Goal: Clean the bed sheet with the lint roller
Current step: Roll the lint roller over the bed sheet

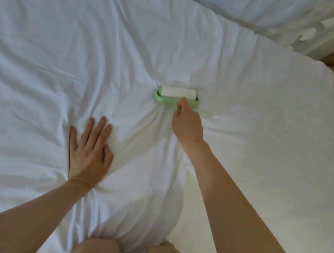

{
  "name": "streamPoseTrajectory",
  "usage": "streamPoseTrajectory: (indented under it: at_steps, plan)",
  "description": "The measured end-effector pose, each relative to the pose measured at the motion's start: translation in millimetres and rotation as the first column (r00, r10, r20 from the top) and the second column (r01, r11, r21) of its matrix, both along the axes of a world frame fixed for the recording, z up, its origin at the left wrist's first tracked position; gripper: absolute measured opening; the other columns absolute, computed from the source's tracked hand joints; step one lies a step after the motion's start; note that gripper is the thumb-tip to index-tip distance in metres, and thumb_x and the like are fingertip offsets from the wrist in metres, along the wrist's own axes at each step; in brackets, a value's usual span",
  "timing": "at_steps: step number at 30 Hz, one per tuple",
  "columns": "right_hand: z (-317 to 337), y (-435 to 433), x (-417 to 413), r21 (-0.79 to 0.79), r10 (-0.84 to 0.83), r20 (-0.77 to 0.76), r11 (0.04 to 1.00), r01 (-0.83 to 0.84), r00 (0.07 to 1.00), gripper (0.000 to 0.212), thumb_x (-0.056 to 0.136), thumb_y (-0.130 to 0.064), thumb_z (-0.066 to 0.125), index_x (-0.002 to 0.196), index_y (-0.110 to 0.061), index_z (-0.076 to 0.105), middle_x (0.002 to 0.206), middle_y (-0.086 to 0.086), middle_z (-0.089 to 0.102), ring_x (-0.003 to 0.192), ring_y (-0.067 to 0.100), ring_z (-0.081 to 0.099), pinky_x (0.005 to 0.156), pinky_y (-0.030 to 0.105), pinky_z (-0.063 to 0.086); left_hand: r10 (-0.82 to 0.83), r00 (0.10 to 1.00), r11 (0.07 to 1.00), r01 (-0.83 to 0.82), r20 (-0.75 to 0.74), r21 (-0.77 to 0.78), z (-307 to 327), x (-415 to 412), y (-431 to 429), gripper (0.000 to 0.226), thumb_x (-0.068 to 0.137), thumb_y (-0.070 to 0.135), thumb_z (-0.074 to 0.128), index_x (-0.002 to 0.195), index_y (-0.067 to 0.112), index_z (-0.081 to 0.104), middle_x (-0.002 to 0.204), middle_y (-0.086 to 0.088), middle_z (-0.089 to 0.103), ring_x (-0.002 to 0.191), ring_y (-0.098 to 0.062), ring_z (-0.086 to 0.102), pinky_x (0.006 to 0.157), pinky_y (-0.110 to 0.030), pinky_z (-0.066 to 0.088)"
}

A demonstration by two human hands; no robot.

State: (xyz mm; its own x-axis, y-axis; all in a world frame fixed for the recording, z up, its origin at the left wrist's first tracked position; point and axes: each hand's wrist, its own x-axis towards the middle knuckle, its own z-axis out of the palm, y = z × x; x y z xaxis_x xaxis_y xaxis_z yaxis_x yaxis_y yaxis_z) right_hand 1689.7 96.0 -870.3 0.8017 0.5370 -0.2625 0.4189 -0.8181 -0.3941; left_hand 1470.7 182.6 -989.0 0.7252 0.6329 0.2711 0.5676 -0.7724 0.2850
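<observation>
- At the centre of the head view, the lint roller point(177, 96) lies on the bed sheet point(264, 114), just beyond the right hand point(186, 124) and farther from the person than either hand.
- Right hand: fingers curled on the near edge of the green frame point(164, 100), thumb on top. Any handle is hidden beneath the hand.
- Long axis: the white roll point(175, 91) runs left to right across the picture, crosswise to the right forearm. Its ends point toward the sides of the bed, so travel would probably be away from or toward the person.
- Left hand point(88, 149): flat on the sheet, fingers straight and slightly spread, holding nothing. It is well apart from the roller, to its left and nearer the person.
- Creases point(149, 112) fan from the roller toward the person. The flat left hand appears placed to keep the cloth from gathering during a stroke.
</observation>
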Motion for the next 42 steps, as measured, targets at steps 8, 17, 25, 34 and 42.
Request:
streamPoseTrajectory:
  at_steps: [8, 17, 25, 34, 42]
  plan:
    - [12.8, -90.1, -84.7, -0.127, 0.04, -0.009, 0.991, -0.041, 0.999, 0.03, 0.101, -0.028, 0.031, 0.129, -0.024, 0.039, 0.085, 0.01, 0.064, 0.088, 0.032, 0.06, 0.06, 0.031, 0.025, 0.006, 1.0, 1.0, -0.006, -0.014, -0.001, 1.4, 0.9, 0.1, 0.051, 0.089, 0.021, 0.037, 0.136, 0.009, 0.053, 0.151, -0.005, 0.041, 0.143, -0.027, 0.03, 0.116, -0.059, 0.014]
    - [50.9, -157.0, -139.3, -0.438, -0.033, -0.26, 0.895, -0.088, 0.965, 0.039, 0.099, -0.039, 0.027, 0.136, -0.047, 0.019, 0.066, -0.006, 0.035, 0.073, 0.018, 0.045, 0.067, 0.028, 0.033, 0.008, 0.999, 1.0, -0.008, -0.042, -0.013, 3.6, 0.7, -0.1, 0.052, 0.089, 0.022, 0.035, 0.136, 0.009, 0.052, 0.151, -0.005, 0.041, 0.143, -0.027, 0.029, 0.117, -0.057, 0.013]
    - [20.1, -99.5, -89.2, -0.222, 0.044, -0.1, 0.973, -0.065, 0.994, 0.03, 0.099, -0.024, 0.031, 0.128, -0.026, 0.035, 0.061, -0.005, 0.037, 0.082, 0.029, 0.056, 0.061, 0.031, 0.028, 0.016, 1.0, 1.0, -0.017, -0.007, -0.006, 3.6, 2.0, -0.6, 0.05, 0.087, 0.021, 0.037, 0.133, 0.01, 0.055, 0.149, -0.005, 0.043, 0.142, -0.027, 0.032, 0.115, -0.058, 0.016]
    - [-9.9, -2.9, -4.5, 0.014, 0.014, 0.005, 1.0, -0.014, 1.0, 0.041, 0.096, -0.016, 0.038, 0.137, -0.016, 0.039, 0.115, 0.015, 0.061, 0.104, 0.036, 0.056, 0.079, 0.036, 0.043, 0.012, 1.0, 1.0, -0.012, 0.01, -0.012, 0.5, 2.0, 0.6, 0.051, 0.087, 0.02, 0.037, 0.134, 0.01, 0.055, 0.149, -0.005, 0.044, 0.141, -0.026, 0.033, 0.115, -0.058, 0.018]
    - [-21.3, 6.4, -4.7, 0.064, 0.004, 0.042, 0.998, -0.007, 0.999, 0.043, 0.098, -0.017, 0.036, 0.141, -0.017, 0.035, 0.11, 0.016, 0.064, 0.101, 0.037, 0.058, 0.076, 0.036, 0.044, 0.005, 1.0, 1.0, -0.005, 0.006, -0.018, -0.8, 0.6, 1.0, 0.052, 0.088, 0.02, 0.036, 0.136, 0.01, 0.054, 0.149, -0.005, 0.042, 0.142, -0.026, 0.032, 0.115, -0.059, 0.018]
